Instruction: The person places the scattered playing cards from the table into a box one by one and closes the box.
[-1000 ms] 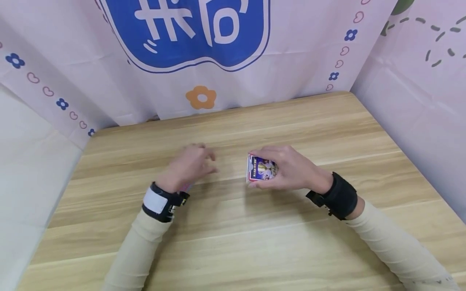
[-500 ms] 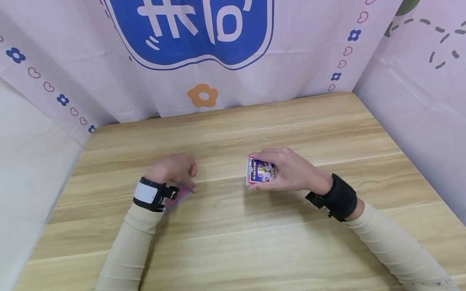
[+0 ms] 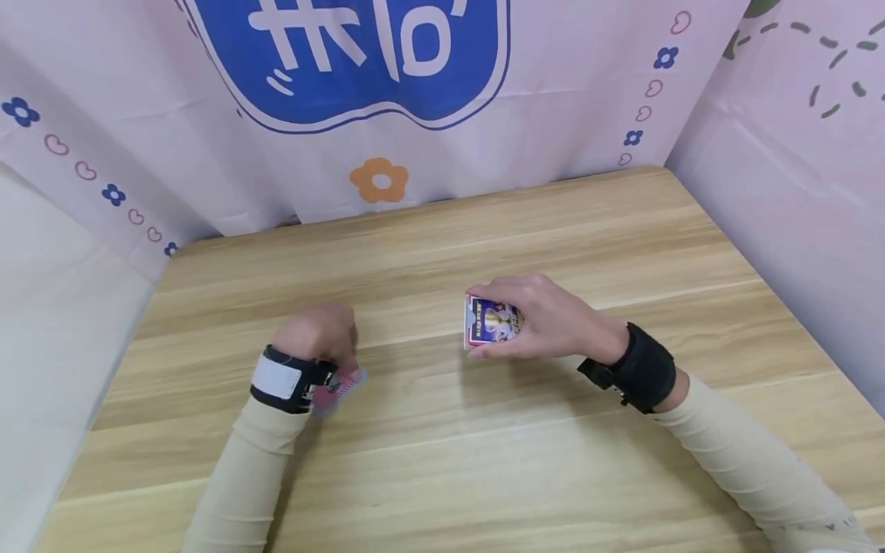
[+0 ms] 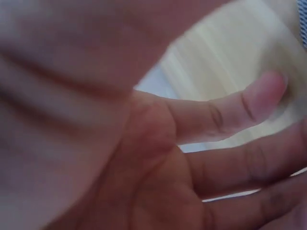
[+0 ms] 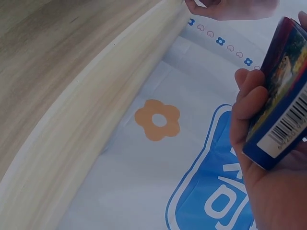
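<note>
In the head view my right hand [image 3: 546,315] holds a card box [image 3: 492,321] with a purple front and a gold trophy picture, thumb on the near side and fingers on the far side. The right wrist view shows the barcode edge of this box [image 5: 283,122] within the curled fingers. My left hand [image 3: 318,334] is low over the table, its thumb against playing cards [image 3: 339,390] with a pink-red patterned back; the wrist strap hides part of them. In the left wrist view a patterned edge shows at the top right; the fingertips' contact is largely hidden.
Both hands work over a wood-grain table [image 3: 449,453]. A white cloth [image 3: 553,138] with a blue emblem and an orange flower hangs behind its far edge. Pale walls stand at the left and right.
My left hand has drawn back leftward and down to the playing cards, its thumb coming onto them; the cards have shifted slightly toward me. The right hand keeps the box in place.
</note>
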{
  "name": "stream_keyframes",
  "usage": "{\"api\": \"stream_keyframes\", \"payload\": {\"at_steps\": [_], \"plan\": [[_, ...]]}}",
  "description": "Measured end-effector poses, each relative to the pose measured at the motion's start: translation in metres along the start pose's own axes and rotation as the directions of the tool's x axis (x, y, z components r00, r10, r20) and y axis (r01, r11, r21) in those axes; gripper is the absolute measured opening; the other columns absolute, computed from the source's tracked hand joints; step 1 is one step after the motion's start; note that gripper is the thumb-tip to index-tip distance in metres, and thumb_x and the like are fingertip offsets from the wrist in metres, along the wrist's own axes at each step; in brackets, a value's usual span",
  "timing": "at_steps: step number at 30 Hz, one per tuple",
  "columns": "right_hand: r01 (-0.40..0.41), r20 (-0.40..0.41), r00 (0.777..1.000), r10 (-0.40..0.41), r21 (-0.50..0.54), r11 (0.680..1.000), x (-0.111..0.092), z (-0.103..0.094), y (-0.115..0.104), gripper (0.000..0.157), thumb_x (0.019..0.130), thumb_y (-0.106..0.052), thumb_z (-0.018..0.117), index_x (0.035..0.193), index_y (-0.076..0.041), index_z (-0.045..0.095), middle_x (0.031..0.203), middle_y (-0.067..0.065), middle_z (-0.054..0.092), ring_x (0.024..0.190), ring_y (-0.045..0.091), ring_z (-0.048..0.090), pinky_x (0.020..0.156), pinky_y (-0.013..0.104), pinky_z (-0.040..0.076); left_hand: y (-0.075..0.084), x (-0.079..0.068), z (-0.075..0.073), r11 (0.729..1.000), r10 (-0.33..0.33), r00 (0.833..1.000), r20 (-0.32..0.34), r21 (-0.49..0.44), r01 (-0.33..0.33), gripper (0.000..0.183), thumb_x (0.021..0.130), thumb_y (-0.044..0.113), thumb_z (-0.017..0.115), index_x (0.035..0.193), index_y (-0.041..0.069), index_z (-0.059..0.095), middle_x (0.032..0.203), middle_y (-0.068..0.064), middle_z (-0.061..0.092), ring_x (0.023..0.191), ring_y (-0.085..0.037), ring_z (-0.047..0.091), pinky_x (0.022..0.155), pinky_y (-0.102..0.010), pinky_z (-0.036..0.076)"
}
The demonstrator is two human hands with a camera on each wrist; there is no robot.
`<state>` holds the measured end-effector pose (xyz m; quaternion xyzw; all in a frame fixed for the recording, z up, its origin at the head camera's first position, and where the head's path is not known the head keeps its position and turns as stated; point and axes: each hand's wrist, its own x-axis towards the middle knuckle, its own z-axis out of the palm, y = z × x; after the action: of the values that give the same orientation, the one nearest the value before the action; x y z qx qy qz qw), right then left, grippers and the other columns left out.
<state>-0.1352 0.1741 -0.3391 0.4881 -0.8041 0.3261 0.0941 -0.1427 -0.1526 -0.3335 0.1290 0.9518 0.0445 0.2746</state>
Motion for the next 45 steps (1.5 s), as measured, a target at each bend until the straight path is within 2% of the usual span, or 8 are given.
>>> {"api": "stream_keyframes", "payload": {"at_steps": [8, 13, 16, 20, 24, 32, 37, 45], "plan": [[-0.019, 0.012, 1.0, 0.019, 0.0, 1.0, -0.003, 0.002, 0.0, 0.069, 0.071, -0.043, 0.078, 0.122, 0.0, 0.059, 0.1, 0.012, 0.067, 0.077, 0.009, 0.057, 0.057, 0.027, 0.053, 0.018, 0.017, 0.01, 0.991, 0.082, 0.995, 0.065, -0.107, -0.075, 0.028, 0.067, 0.024, 0.083, 0.055, 0.01, 0.061, 0.054, 0.004, 0.057, 0.048, -0.01, 0.049, 0.042, -0.025, 0.037], [-0.032, 0.008, 0.999, 0.032, -0.01, 0.999, -0.003, 0.001, 0.0, 0.071, 0.071, -0.045, 0.078, 0.122, 0.0, 0.059, 0.102, 0.013, 0.067, 0.08, 0.01, 0.059, 0.06, 0.029, 0.054, 0.026, 0.027, 0.016, 0.97, 0.149, 0.985, -0.091, -0.179, -0.164, 0.028, 0.079, 0.028, 0.076, 0.083, 0.007, 0.058, 0.072, -0.003, 0.056, 0.063, -0.017, 0.052, 0.053, -0.031, 0.043], [-0.031, 0.005, 1.0, 0.031, -0.014, 0.999, -0.001, 0.0, -0.001, 0.072, 0.07, -0.046, 0.078, 0.122, 0.0, 0.059, 0.102, 0.013, 0.067, 0.081, 0.01, 0.059, 0.061, 0.029, 0.055, 0.027, 0.026, 0.013, 0.961, 0.184, 0.969, -0.164, -0.175, -0.212, 0.044, 0.079, 0.036, 0.076, 0.106, 0.01, 0.053, 0.088, -0.009, 0.055, 0.077, -0.021, 0.051, 0.062, -0.036, 0.045], [-0.024, 0.0, 1.0, 0.024, -0.017, 1.0, 0.001, -0.002, -0.001, 0.071, 0.069, -0.044, 0.079, 0.122, -0.001, 0.059, 0.101, 0.011, 0.067, 0.08, 0.009, 0.059, 0.06, 0.029, 0.055, 0.026, 0.014, 0.008, 0.979, 0.103, 0.992, -0.072, -0.166, -0.114, 0.082, 0.059, 0.04, 0.087, 0.127, 0.027, 0.042, 0.113, -0.012, 0.046, 0.09, -0.026, 0.05, 0.067, -0.04, 0.047], [-0.02, 0.004, 1.0, 0.02, -0.016, 1.0, 0.003, -0.002, -0.001, 0.07, 0.069, -0.044, 0.079, 0.121, -0.001, 0.059, 0.101, 0.011, 0.067, 0.081, 0.008, 0.058, 0.061, 0.029, 0.054, 0.029, 0.011, 0.008, 0.996, 0.064, 0.998, 0.018, -0.068, -0.063, 0.08, 0.05, 0.036, 0.091, 0.116, 0.029, 0.047, 0.107, -0.01, 0.045, 0.086, -0.025, 0.05, 0.06, -0.036, 0.048], [-0.025, 0.009, 1.0, 0.025, -0.012, 1.0, 0.002, 0.0, -0.001, 0.07, 0.07, -0.043, 0.079, 0.121, 0.0, 0.059, 0.101, 0.011, 0.067, 0.08, 0.009, 0.058, 0.061, 0.029, 0.055, 0.031, 0.019, 0.007, 0.969, 0.242, 0.969, -0.042, -0.042, -0.244, 0.024, 0.07, 0.025, 0.082, 0.079, 0.016, 0.062, 0.074, 0.0, 0.052, 0.068, -0.016, 0.048, 0.055, -0.03, 0.042], [-0.026, 0.019, 0.999, 0.027, -0.01, 1.0, 0.001, 0.002, -0.002, 0.071, 0.069, -0.044, 0.079, 0.121, 0.0, 0.059, 0.101, 0.011, 0.067, 0.078, 0.008, 0.057, 0.059, 0.028, 0.054, 0.037, 0.014, -0.005, 0.853, 0.383, 0.897, -0.222, -0.288, -0.436, 0.017, 0.084, 0.026, 0.072, 0.078, 0.013, 0.063, 0.066, 0.002, 0.058, 0.058, -0.014, 0.052, 0.051, -0.03, 0.044], [-0.031, 0.024, 0.999, 0.031, 0.0, 1.0, 0.0, 0.004, 0.0, 0.072, 0.071, -0.048, 0.077, 0.123, -0.003, 0.058, 0.101, 0.007, 0.066, 0.077, 0.005, 0.055, 0.059, 0.025, 0.053, 0.061, -0.005, -0.015, 0.567, 0.194, 0.858, -0.476, -0.659, -0.494, 0.034, 0.086, 0.032, 0.07, 0.115, 0.019, 0.059, 0.089, -0.007, 0.067, 0.068, -0.024, 0.061, 0.049, -0.026, 0.047]]}}
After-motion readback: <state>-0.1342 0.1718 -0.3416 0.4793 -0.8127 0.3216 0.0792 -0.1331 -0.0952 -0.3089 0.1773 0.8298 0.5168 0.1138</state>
